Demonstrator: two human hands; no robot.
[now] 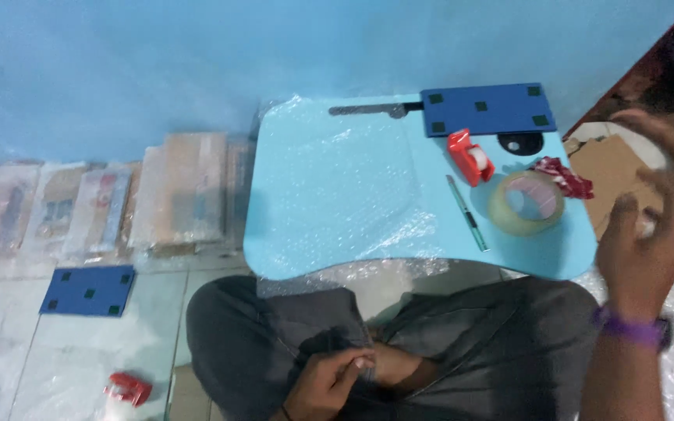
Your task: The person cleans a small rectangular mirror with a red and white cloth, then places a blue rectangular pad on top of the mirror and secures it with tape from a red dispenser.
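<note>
Your left hand point(335, 380) sits low in your lap, thumb and fingers pinched on a fold of the grey trousers point(462, 351). Your right hand point(649, 234) is up at the right edge of view, fingers spread and curled, blurred; whether it holds anything, you cannot tell. A purple wristband point(629, 327) rings that wrist.

Just left of the right hand, near the right end of the light-blue bench point(329, 195), lies a roll of clear tape point(526, 203), flat on its side. A red crumpled wrapper point(562, 176) touches its far right rim. A slim green cutter point(467, 212) lies just left of the roll, running near to far. Beyond it stands a red tape dispenser point(470, 157), and behind that a dark blue board point(487, 110) with small dark squares rests on the far right corner. A black round slot point(521, 143) shows just under that board.

The bench's left and middle are spread with bubble wrap point(337, 187), which hangs over the near edge toward your knees. That stretch has nothing else on it.

Out left, wrapped flat parcels point(118, 206) line the foot of the blue wall point(157, 62). On the white tiled floor point(9, 351) lie a second blue board point(88, 291) and another red dispenser point(127, 388). Brown cardboard point(606, 171) lies on the floor right of the bench.
</note>
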